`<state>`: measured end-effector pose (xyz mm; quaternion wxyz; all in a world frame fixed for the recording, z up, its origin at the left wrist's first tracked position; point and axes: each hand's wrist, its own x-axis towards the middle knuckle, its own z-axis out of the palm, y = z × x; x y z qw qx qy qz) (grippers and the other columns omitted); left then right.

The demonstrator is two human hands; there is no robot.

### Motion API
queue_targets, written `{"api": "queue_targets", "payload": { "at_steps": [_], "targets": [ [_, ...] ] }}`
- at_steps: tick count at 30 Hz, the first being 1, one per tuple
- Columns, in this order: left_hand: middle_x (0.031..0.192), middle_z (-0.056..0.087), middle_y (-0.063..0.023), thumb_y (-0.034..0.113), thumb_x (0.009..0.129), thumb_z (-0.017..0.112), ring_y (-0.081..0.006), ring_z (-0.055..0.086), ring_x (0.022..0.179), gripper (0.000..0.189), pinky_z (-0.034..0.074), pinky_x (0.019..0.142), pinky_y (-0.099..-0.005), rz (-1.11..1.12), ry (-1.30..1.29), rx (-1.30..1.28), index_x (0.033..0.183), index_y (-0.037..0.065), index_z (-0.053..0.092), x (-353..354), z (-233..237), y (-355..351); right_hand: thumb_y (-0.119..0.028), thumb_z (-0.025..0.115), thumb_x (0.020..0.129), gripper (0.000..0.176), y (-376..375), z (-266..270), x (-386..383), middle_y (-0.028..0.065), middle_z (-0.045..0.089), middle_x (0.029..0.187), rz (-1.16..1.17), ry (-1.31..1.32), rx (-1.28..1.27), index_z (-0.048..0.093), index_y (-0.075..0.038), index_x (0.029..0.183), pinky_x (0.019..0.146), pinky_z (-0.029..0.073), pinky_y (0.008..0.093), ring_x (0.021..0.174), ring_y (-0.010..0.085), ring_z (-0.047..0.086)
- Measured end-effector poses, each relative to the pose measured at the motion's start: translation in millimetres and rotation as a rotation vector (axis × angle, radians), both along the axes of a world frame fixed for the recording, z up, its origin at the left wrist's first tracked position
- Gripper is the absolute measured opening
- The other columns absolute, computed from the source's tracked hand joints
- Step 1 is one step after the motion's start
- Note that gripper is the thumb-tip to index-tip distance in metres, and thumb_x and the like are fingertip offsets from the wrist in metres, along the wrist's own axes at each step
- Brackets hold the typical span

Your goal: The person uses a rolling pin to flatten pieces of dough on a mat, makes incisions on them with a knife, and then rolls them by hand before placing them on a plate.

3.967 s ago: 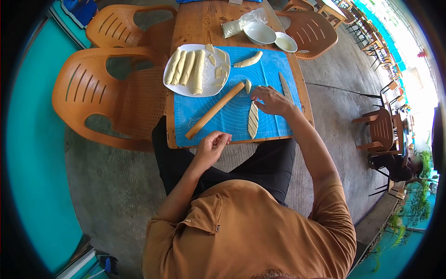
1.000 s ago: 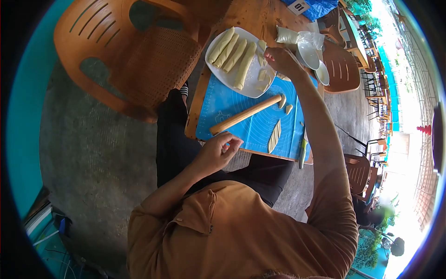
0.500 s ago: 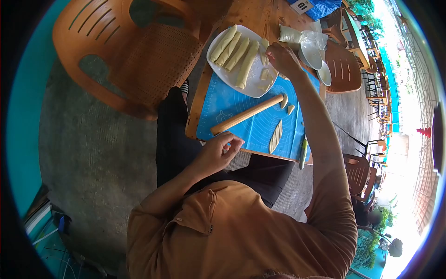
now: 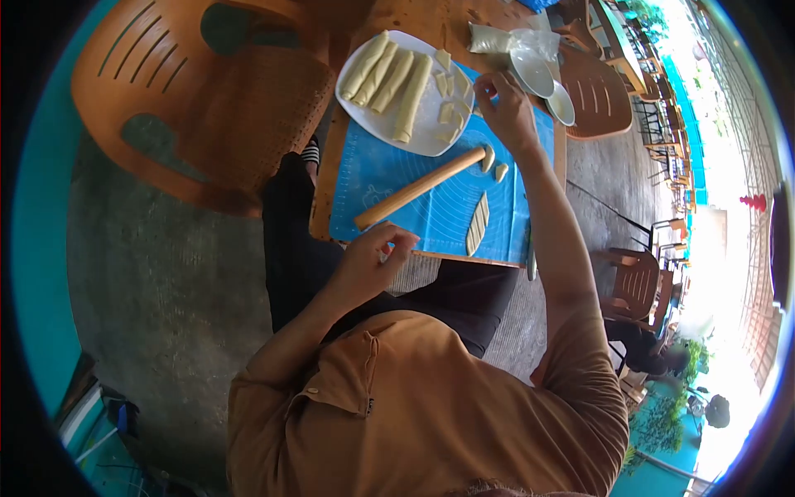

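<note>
My right hand (image 4: 507,109) is just right of a white plate (image 4: 426,124), above the blue mat. Its fingers are curled with a gap between thumb and index finger, and nothing shows in them. Several pale dough rolls (image 4: 411,99) lie side by side on the plate, and small cut dough pieces (image 4: 447,112) lie on its right part. My left hand (image 4: 373,261) is loosely closed and empty at the mat's near edge, below a wooden rolling pin (image 4: 421,189). A striped, slanted dough strip (image 4: 478,224) and two small dough scraps (image 4: 501,171) lie on the mat.
The blue mat (image 4: 439,228) covers the near part of a wooden table (image 4: 323,199). A knife (image 4: 532,258) lies by its right edge. White bowls (image 4: 532,73) and a bag of white powder (image 4: 490,39) stand beyond my right hand. An orange plastic chair (image 4: 248,124) is at the left.
My right hand has drawn away from the plate toward the right, and more of the dough pieces there now show. My left hand stays near the mat's edge. The whole view has shifted slightly.
</note>
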<state>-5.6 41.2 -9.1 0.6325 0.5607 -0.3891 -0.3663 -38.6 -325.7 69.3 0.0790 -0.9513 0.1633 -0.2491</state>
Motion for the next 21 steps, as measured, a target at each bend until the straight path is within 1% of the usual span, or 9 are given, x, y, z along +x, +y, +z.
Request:
{"api": "queue_targets", "payload": {
  "at_steps": [2,5,6,8,9,10,13,16,21],
  "targets": [
    [0.109,0.077,-0.0070,0.017,0.113,0.066,-0.0128,0.072,0.100,0.019,0.057,0.088,-0.0301,-0.024,0.009,0.069,0.115,0.000,0.075,3,4,2,-0.004,0.076,0.096,0.011,26,7,-35,0.0147,0.073,0.102,0.039,-0.017,0.082,0.073,-0.002,0.106,0.085,0.061,0.0471,0.090,0.0323,0.075],
    [0.108,0.077,-0.0068,0.017,0.113,0.065,-0.0126,0.072,0.100,0.021,0.059,0.089,-0.0301,-0.025,0.040,0.104,0.115,-0.001,0.075,4,7,3,0.002,0.074,0.094,0.015,59,9,-90,0.0145,0.073,0.103,0.064,0.107,0.222,0.074,-0.003,0.108,0.090,0.060,0.0470,0.096,0.0328,0.074],
    [0.108,0.077,-0.0068,0.017,0.113,0.065,-0.0126,0.072,0.100,0.021,0.059,0.089,-0.0301,-0.034,0.033,0.101,0.115,-0.001,0.075,4,7,2,0.002,0.074,0.094,0.015,64,7,-106,0.0145,0.073,0.103,0.055,0.100,0.219,0.074,-0.003,0.108,0.090,0.060,0.0470,0.096,0.0328,0.074],
    [0.106,0.077,-0.0066,0.018,0.114,0.064,-0.0131,0.073,0.100,0.022,0.059,0.089,-0.0303,-0.022,0.018,0.108,0.115,-0.001,0.075,1,7,1,0.006,0.072,0.093,0.018,69,-2,-137,0.0144,0.072,0.110,0.169,0.241,0.158,0.075,-0.004,0.108,0.098,0.057,0.0457,0.107,0.0323,0.071],
    [0.106,0.077,-0.0066,0.018,0.114,0.064,-0.0131,0.073,0.100,0.022,0.059,0.089,-0.0303,-0.031,0.008,0.105,0.115,-0.001,0.075,-1,8,0,0.006,0.072,0.092,0.024,71,-4,-149,0.0131,0.071,0.119,0.133,0.345,0.225,0.077,-0.005,0.112,0.105,0.055,0.0450,0.117,0.0318,0.068],
    [0.106,0.077,-0.0064,0.018,0.114,0.064,-0.0132,0.073,0.100,0.022,0.059,0.089,-0.0305,-0.040,-0.012,0.102,0.114,-0.001,0.075,-4,8,-1,0.006,0.072,0.092,0.024,72,-8,-157,0.0131,0.071,0.119,0.124,0.335,0.222,0.077,-0.005,0.112,0.105,0.055,0.0450,0.117,0.0318,0.068],
    [0.105,0.077,-0.0060,0.018,0.114,0.064,-0.0133,0.074,0.100,0.021,0.059,0.090,-0.0305,-0.067,-0.059,0.105,0.114,0.000,0.075,-13,15,-4,0.002,0.074,0.093,0.035,72,-22,-172,0.0098,0.071,0.126,0.104,0.358,0.210,0.079,-0.009,0.126,0.110,0.054,0.0449,0.122,0.0302,0.066],
    [0.106,0.077,-0.0059,0.019,0.115,0.063,-0.0134,0.074,0.099,0.022,0.059,0.091,-0.0303,-0.082,-0.082,0.110,0.115,0.001,0.076,-23,17,-4,0.000,0.074,0.094,0.035,71,-30,-175,0.0095,0.071,0.127,0.090,0.406,0.132,0.079,-0.010,0.127,0.112,0.053,0.0445,0.124,0.0296,0.066],
    [0.108,0.078,-0.0068,0.020,0.115,0.063,-0.0143,0.074,0.101,0.023,0.060,0.092,-0.0306,-0.090,-0.100,0.134,0.116,0.001,0.075,-27,20,4,-0.005,0.078,0.094,0.030,67,-29,-177,0.0088,0.071,0.127,0.120,0.389,0.165,0.077,-0.009,0.123,0.113,0.052,0.0442,0.124,0.0291,0.066]
  ]
}}
